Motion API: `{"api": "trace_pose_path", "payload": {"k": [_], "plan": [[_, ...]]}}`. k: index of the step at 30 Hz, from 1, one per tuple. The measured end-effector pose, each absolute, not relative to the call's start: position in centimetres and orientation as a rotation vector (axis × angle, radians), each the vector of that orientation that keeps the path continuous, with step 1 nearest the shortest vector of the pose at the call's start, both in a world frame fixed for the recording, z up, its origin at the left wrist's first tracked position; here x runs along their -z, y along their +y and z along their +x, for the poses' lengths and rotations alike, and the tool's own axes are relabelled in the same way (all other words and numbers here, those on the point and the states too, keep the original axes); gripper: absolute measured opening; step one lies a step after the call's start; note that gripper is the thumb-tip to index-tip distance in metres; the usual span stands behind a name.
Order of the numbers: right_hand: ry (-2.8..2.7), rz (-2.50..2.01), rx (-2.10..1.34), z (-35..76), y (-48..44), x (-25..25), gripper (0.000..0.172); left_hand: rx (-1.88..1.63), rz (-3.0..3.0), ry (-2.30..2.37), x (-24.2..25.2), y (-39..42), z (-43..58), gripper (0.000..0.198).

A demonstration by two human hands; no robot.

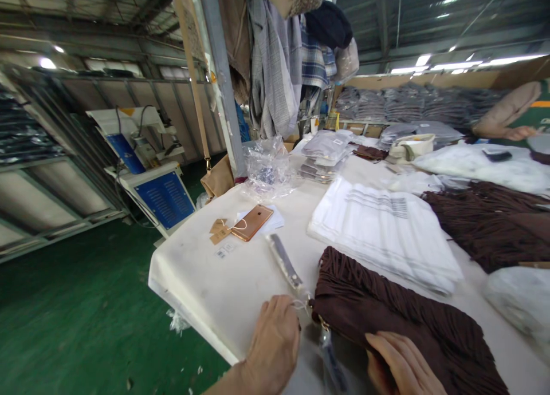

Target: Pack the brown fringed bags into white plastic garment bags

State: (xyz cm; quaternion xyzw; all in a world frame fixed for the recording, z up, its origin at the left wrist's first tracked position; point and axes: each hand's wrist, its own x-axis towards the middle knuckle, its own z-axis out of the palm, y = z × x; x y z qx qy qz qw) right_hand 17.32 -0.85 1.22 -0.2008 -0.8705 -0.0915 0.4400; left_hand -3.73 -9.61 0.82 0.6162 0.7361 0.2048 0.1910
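Note:
A dark brown fringed bag lies on the near side of the table, with a gold-coloured clasp at its left end. My right hand grips its near edge, fingers over the top. Left of the clasp, my left hand is closed with the fingers curled down; what it holds is hidden. A thin white string runs between those fingers and the clasp. One plastic-wrapped strap piece extends away from the clasp, and another wrapped piece hangs towards me.
A phone and cardboard tags lie on the white table. Beyond the bag are folded white cloth, brown fringed pieces and bagged grey goods. A metal post rises at the table's edge. A co-worker's arm reaches in at right.

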Motion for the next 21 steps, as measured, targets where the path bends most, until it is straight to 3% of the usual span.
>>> {"api": "trace_pose_path", "payload": {"k": [7, 17, 21], "plan": [[-2.162, -0.499, 0.167, 17.4, -0.7, -1.4, 0.015, -0.759, 1.297, 1.780, -2.2, -6.7, -1.4, 0.031], [-2.174, -0.511, 0.163, 17.4, -0.7, -1.9, 0.016, -0.997, 1.094, 1.901, -0.7, -5.8, 0.1, 0.023], [-2.175, -0.524, 0.129, 17.2, -0.5, -1.9, 0.016, -1.091, 1.075, 1.805, -0.6, -4.2, 1.4, 0.032]]}}
